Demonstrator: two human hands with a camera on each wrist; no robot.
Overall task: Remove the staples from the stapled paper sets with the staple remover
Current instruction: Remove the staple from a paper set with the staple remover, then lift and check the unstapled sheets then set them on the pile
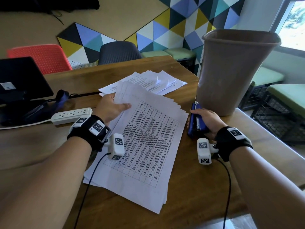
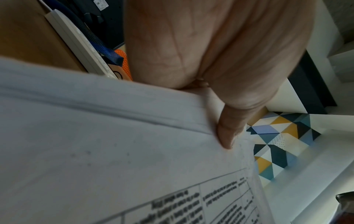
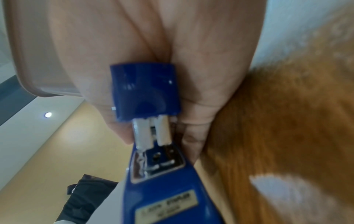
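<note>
Head view: left hand (image 1: 110,107) pinches the far corner of the fanned white printed paper set (image 1: 145,142) on the wooden table (image 1: 198,187); right hand (image 1: 208,120) grips what looks like the blue metal-jawed staple remover (image 1: 196,123) beside it.

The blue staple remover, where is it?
In the head view the staple remover is gripped in the right hand, between the printed papers and the brown bin.

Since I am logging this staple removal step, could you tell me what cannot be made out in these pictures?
- Staple in the paper set: none visible in the head view, too small; the left hand covers the far corner.
- Table text: too small in the head view, blurred in the left wrist view.
- Staple remover label: blurred in the right wrist view.
- Wastebasket contents: hidden by its wall.
- Right hand fingers: under the tool.
</note>
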